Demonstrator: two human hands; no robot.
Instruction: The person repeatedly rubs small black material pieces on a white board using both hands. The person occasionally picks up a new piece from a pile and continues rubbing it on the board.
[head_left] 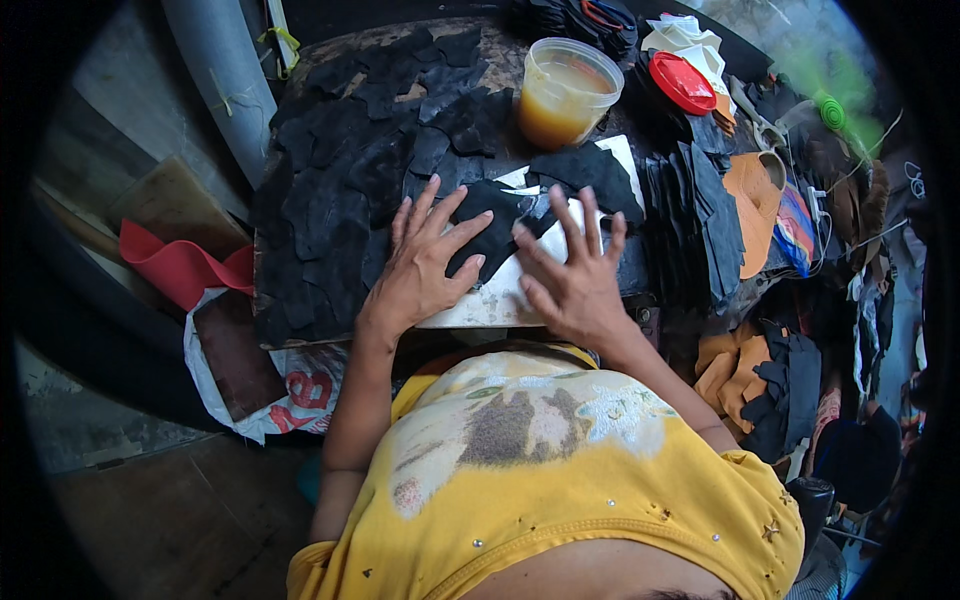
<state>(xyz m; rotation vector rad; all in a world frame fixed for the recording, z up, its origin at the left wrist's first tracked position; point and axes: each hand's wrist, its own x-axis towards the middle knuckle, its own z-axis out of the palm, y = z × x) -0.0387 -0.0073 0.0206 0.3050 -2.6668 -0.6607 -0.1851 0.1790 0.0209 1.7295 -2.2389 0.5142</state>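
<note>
Both hands flat, fingers spread, nothing clenched; left hand (420, 265) presses a black leather piece (490, 235) at frame centre, right hand (575, 280) rests just beside it on the white board (480, 305) underneath; neither grasps anything. Judging by layout: many black pieces (350, 190) already spread across the table, upper left; a stack of black pieces (700, 225) at right looks not yet handled, so work seems midway. Tub of amber glue (565, 90) open at top centre, red lid (682, 82) off beside it.
</note>
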